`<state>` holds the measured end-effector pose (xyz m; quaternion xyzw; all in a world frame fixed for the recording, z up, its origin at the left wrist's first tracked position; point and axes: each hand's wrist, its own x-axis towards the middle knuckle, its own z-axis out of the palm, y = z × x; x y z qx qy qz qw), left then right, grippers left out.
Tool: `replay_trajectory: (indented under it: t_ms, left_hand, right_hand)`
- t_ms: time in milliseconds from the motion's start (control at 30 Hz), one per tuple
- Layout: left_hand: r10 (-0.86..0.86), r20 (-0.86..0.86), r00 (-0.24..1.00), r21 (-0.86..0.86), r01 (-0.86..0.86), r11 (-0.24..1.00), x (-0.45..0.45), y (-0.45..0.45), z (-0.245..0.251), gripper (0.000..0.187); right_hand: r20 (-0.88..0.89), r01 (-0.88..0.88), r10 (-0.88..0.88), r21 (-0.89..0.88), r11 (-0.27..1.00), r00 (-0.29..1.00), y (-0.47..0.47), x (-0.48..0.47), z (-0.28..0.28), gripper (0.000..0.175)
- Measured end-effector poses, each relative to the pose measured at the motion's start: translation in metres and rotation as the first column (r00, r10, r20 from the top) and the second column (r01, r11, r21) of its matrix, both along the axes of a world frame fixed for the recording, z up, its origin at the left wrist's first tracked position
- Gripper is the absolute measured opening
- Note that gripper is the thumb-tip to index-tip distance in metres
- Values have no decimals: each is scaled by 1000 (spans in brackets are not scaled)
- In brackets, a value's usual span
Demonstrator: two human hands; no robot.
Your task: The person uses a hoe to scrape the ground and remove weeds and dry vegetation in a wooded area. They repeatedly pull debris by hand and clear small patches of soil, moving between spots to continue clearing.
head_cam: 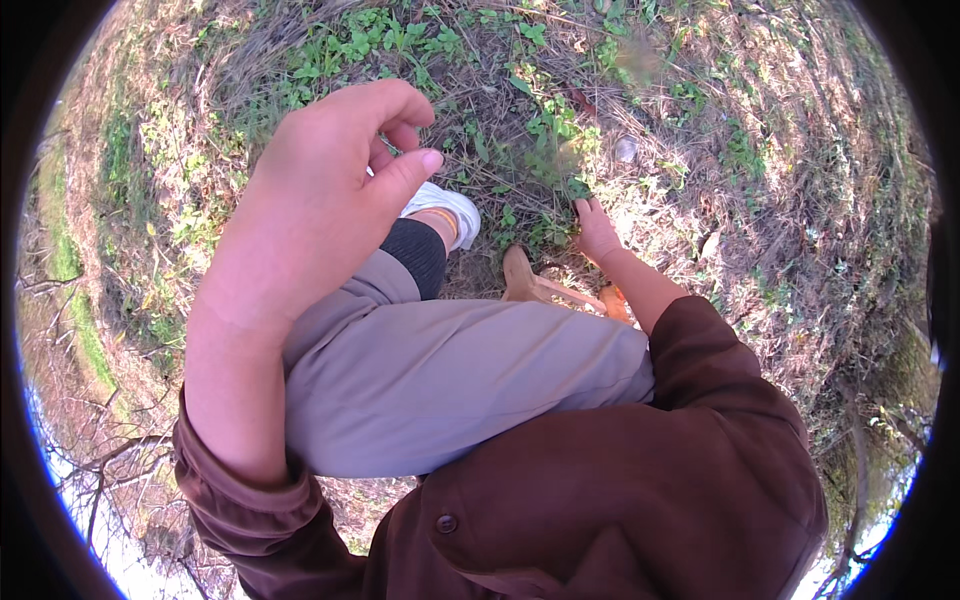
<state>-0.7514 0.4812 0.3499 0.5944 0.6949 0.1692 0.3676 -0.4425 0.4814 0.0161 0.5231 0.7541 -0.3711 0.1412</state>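
My left hand (322, 180) is raised close to the camera, its fingers loosely curled and its thumb a little apart from them. No object shows in it. Down at the ground on the right, my right hand (596, 229) reaches into low green weeds (555, 225). A small dark thing shows at its fingertips; whether they grip it is unclear. Between my right forearm and my knee lies a tan, wooden-looking tool or handle (517, 274) with a narrow bar and an orange part (615, 304), partly hidden by my trouser leg.
My foot in a white shoe (457, 210) rests on the ground behind the left hand. Dry grass and leafy plants (360, 41) cover the soil. A pale round stone-like thing (626, 148) lies beyond the right hand. Bare branches (101, 465) stand at the lower left.
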Motion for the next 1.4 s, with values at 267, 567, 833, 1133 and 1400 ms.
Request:
replay_trajectory:
  t_ms: [267, 567, 833, 1133, 1400]
  left_hand:
    - [9, 8, 1000, -9, -9, 1000, -1, -3, 4, 20]
    - [-1, 10, 1000, 20, 1, 1000, -3, -5, 3, 20]
    - [5, 18, 1000, 17, -5, 1000, -5, -8, 1, 19]
    - [-6, 9, 1000, 9, 6, 1000, -2, 1, 6, 19]
    - [30, 49, 998, 24, -31, 999, -5, -3, 3, 20]
  right_hand:
    - [-85, -98, 98, 2, 995, 992, 6, 12, -24, 29]
    - [122, -127, 146, -153, 980, 982, 18, -5, -17, 30]
    - [-270, 383, -694, -674, 631, 668, 69, -19, 26, 23]
    - [406, -190, 158, 39, 981, 900, 119, 12, 21, 39]
    - [252, -272, 196, 315, 909, 948, 82, 43, -13, 22]
